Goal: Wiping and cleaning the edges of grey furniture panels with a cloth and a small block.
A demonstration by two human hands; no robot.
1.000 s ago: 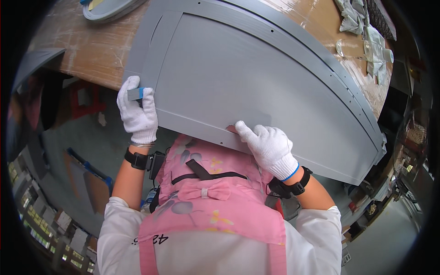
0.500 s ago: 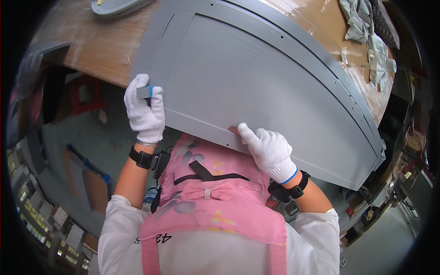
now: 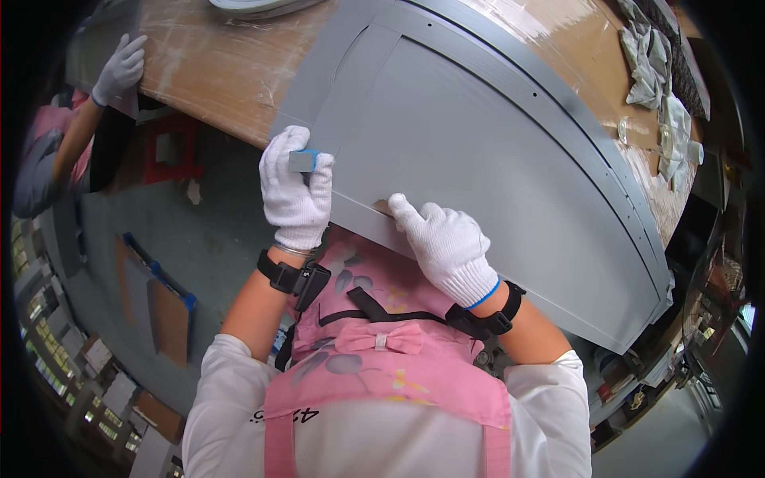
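A large grey panel (image 3: pixel 470 151) with a curved far edge and a raised border lies on the table, its near edge by my waist. My left hand (image 3: pixel 295 191), in a white knit glove, is at the panel's left end. Between its thumb and fingers it grips a small grey block (image 3: pixel 302 162) with a blue side, perhaps a sanding block. My right hand (image 3: pixel 446 247), gloved too, rests on the near border. Its fingers are closed on a small reddish-brown piece (image 3: pixel 383 207), which looks like sandpaper, pressed on the border; most of it is hidden under the fingers.
The brown table (image 3: pixel 215 72) has a plastic-like film over it. A grey curved part (image 3: pixel 263 6) lies at the back, and crumpled cloths (image 3: pixel 649 68) at the far right. At the left, another person's gloved hand (image 3: pixel 121 70) holds a grey board. A red stool (image 3: pixel 179 151) stands below.
My right hand has slid left along the panel's near border with the brown piece. My left hand keeps the block at the left end. The view has shifted, and the other person's hand shows more clearly.
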